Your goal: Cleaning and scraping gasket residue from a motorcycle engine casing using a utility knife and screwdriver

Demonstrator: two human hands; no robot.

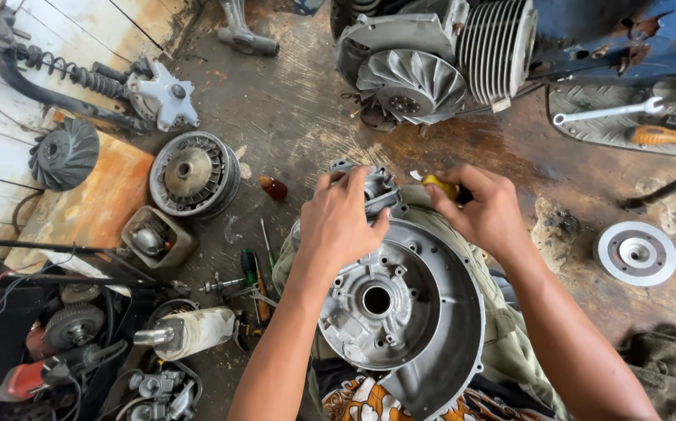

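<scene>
A round grey metal engine casing (408,312) with a central hole rests on my lap, over khaki trousers. My left hand (342,222) grips its upper rim beside a small metal part (377,187) at the casing's top. My right hand (482,210) is closed around a yellow-handled tool (441,185), whose tip points towards that small part. The tool's tip is hidden behind the hands.
A scooter engine with a finned fan (412,82) stands ahead. A clutch drum (191,175), star-shaped part (168,95), black fan wheel (63,153) and screwdrivers (256,273) lie left. A spanner (611,113) and a white disc (635,253) sit right. Power tools (81,359) crowd bottom left.
</scene>
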